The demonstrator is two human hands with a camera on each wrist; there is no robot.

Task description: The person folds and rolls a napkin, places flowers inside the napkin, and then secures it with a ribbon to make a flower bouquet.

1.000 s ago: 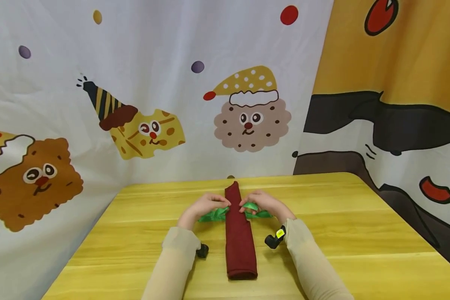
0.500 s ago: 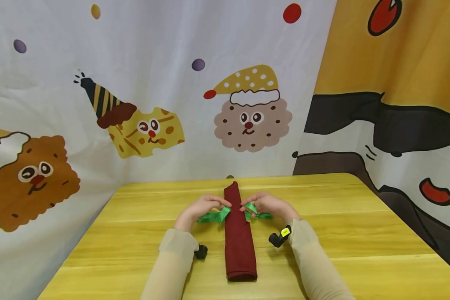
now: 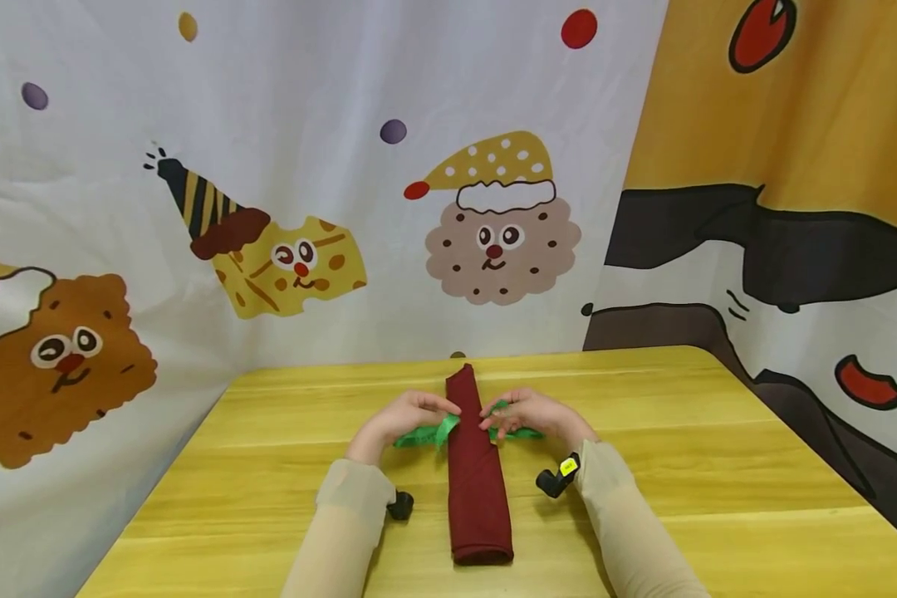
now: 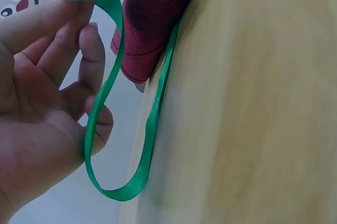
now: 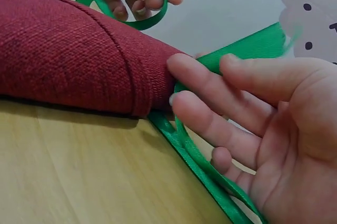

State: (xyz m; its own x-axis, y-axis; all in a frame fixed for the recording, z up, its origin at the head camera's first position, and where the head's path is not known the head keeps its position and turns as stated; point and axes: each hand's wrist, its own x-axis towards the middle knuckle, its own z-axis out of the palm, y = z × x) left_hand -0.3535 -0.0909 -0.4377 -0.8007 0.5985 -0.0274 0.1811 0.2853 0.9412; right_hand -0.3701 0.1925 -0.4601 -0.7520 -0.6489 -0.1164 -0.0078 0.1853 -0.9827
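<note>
A dark red cloth (image 3: 480, 490), rolled into a long bundle, lies lengthwise on the table. A green ribbon (image 4: 126, 192) passes under it and comes out on both sides. Left of the roll, my left hand (image 3: 404, 417) pinches one part of the ribbon between thumb and forefinger, with a loop hanging down in the left wrist view. On the opposite side my right hand (image 3: 541, 413) pinches the other part of the ribbon (image 5: 253, 50) between thumb and forefinger, its fingertips close beside the roll. The left hand's exact pinch is blurred in the left wrist view.
The wooden table (image 3: 718, 482) stretches out on both sides of the roll. Behind it hangs a pale curtain (image 3: 389, 324) printed with cartoon biscuits and cheese. Small black wrist cameras (image 3: 559, 476) sit at both sleeves.
My right hand has shifted slightly to the right and turned, partly covering its ribbon end. On the left, the held ribbon has changed shape, with a piece now hanging below the fingers.
</note>
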